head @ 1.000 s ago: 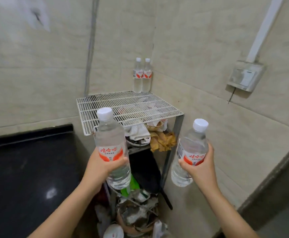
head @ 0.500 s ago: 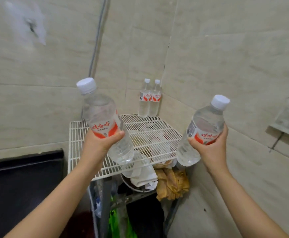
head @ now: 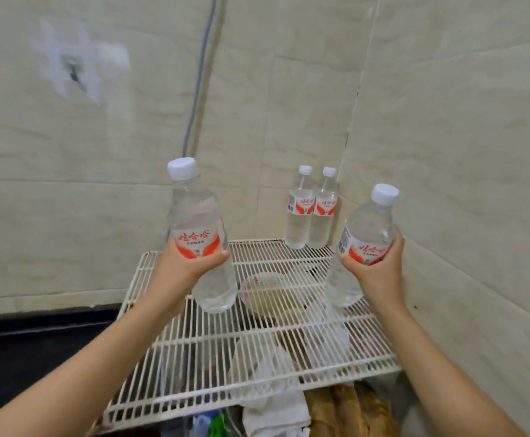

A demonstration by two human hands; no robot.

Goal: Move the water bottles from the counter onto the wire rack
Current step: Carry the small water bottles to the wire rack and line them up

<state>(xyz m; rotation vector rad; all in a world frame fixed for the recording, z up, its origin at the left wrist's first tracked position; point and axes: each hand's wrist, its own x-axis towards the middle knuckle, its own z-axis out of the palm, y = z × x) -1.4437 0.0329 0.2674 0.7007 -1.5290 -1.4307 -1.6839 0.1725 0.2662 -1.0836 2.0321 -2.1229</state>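
In the tiled corner the wire rack (head: 194,357) lies below. The left hand (head: 191,263) grips the left bottle (head: 199,222), the right hand (head: 377,266) the right bottle (head: 367,228), both caps up, seemingly above the wires; two standing bottles (head: 299,212) wait behind.

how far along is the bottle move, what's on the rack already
Done: two bottles stand at the back right corner of the wire rack. In hand: the left hand grips one bottle and the right hand grips a second bottle, both held over the rack, apparently not set down. Left: stand both down. The black counter barely shows, so more may wait there.
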